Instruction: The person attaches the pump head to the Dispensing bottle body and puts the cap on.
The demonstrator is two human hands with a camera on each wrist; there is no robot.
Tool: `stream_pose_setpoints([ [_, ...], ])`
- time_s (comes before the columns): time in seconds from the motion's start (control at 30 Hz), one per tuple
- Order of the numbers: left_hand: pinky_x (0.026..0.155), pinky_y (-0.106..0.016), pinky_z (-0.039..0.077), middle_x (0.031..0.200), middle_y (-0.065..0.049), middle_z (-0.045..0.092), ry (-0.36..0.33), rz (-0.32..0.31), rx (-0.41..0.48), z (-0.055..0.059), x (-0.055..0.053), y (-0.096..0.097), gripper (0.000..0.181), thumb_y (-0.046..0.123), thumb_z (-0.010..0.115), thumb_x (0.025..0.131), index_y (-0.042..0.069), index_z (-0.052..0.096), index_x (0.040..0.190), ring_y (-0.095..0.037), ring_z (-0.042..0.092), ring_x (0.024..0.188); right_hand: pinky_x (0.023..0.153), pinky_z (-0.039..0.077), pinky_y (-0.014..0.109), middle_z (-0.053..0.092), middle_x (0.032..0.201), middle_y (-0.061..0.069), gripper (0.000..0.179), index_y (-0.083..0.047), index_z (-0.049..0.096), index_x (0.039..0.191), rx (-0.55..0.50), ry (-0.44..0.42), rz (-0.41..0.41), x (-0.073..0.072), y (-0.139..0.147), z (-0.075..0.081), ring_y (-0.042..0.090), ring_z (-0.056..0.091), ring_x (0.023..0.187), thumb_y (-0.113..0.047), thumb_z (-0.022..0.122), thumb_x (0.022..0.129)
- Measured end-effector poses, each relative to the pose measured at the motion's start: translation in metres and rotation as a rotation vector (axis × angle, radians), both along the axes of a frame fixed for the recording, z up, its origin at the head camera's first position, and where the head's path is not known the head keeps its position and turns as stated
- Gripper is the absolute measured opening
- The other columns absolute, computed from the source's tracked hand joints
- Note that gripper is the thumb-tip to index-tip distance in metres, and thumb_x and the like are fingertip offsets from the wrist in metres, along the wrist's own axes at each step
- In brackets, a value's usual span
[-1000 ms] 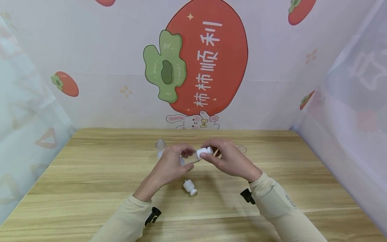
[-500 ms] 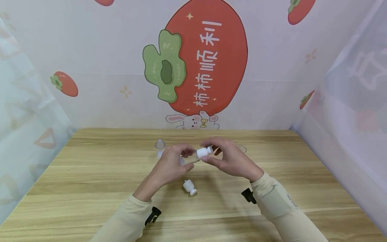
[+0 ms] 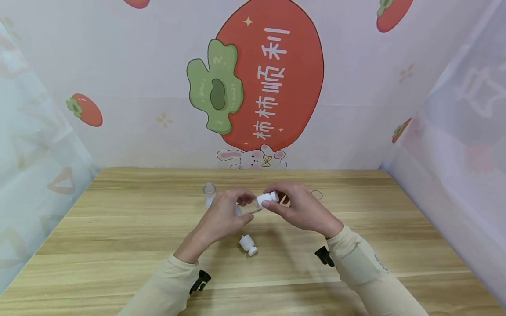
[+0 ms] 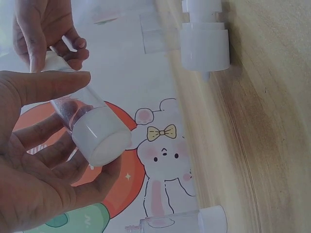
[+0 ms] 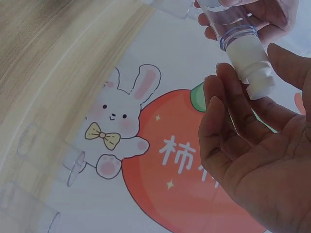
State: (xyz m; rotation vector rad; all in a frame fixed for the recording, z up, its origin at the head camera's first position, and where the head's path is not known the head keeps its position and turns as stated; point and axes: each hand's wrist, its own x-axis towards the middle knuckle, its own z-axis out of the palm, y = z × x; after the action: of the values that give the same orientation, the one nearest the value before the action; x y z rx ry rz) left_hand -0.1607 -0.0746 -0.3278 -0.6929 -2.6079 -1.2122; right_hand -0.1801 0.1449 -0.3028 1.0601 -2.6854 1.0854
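My left hand (image 3: pixel 227 213) grips a small clear bottle (image 4: pixel 99 138) with a whitish bottom, thumb on one side and fingers curled round the other. The bottle is held tilted above the table. A white pump head (image 5: pixel 248 58) sits at its mouth, just past the clear neck ring. With thumb and fingertips, my right hand (image 3: pixel 302 208) pinches this pump head around its collar. A second white pump head (image 3: pixel 248 245) lies on the wooden table, nearer to me than the hands. Part of the bottle is hidden behind the left fingers.
Behind my left hand stands another clear bottle (image 3: pixel 209 193) with a whitish lower part. Clear open-ended caps (image 5: pixel 51 153) show in the right wrist view, at the table's far part. A printed cloth (image 3: pixel 348 87) closes off the back and sides of the wooden table (image 3: pixel 130 245).
My right thumb drew back from the pump head half a second ago and now presses on it again. The left hand and the bottle hold their place.
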Motion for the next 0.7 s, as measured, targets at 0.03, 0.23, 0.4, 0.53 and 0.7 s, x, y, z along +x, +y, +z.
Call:
stream_pose_setpoints([
  [0.03,0.083,-0.042,0.057,0.096,-0.005,0.071,0.001,-0.001,0.001,0.0001,0.0001,-0.0001,0.033,-0.004,0.084,0.076,0.004,0.073,0.105,-0.020,0.065,0.088,0.074,0.055,0.034,0.065,0.088,-0.009,0.016,-0.013,0.072,0.108,0.003,-0.006,-0.005,0.0002,0.0000,0.0001,0.013,0.060,0.081,-0.018,0.076,0.093],
  [0.23,0.082,-0.041,0.057,0.095,-0.004,0.070,0.013,-0.003,-0.010,0.0000,0.0007,-0.0009,0.032,-0.004,0.084,0.076,0.005,0.073,0.105,-0.019,0.064,0.086,0.079,0.055,0.039,0.067,0.099,-0.008,0.027,-0.011,0.070,0.116,-0.003,0.017,-0.004,0.0012,0.0016,-0.0007,0.017,0.063,0.089,-0.018,0.079,0.091],
  [0.4,0.081,-0.039,0.056,0.094,-0.003,0.071,0.018,-0.004,-0.013,-0.0002,0.0009,-0.0006,0.032,-0.003,0.085,0.076,0.005,0.073,0.105,-0.018,0.064,0.086,0.080,0.055,0.036,0.068,0.106,-0.008,0.033,-0.009,0.069,0.119,-0.027,0.043,0.028,0.0023,0.0034,-0.0018,0.019,0.064,0.091,-0.013,0.080,0.088],
  [0.53,0.081,-0.040,0.057,0.095,-0.004,0.071,0.021,-0.006,-0.010,-0.0004,0.0008,0.0000,0.032,-0.003,0.085,0.076,0.005,0.073,0.105,-0.018,0.065,0.086,0.078,0.055,0.034,0.068,0.105,-0.008,0.031,-0.009,0.070,0.117,-0.034,0.068,0.035,0.0030,0.0035,-0.0020,0.016,0.063,0.091,-0.009,0.080,0.088],
  [0.7,0.082,-0.040,0.057,0.095,-0.003,0.071,0.017,0.002,-0.011,0.0005,0.0013,0.0006,0.033,-0.003,0.085,0.075,0.005,0.073,0.105,-0.019,0.064,0.086,0.077,0.056,0.040,0.068,0.101,-0.008,0.025,-0.010,0.071,0.113,-0.031,0.074,0.028,0.0028,0.0020,-0.0014,0.014,0.061,0.089,-0.011,0.079,0.089],
])
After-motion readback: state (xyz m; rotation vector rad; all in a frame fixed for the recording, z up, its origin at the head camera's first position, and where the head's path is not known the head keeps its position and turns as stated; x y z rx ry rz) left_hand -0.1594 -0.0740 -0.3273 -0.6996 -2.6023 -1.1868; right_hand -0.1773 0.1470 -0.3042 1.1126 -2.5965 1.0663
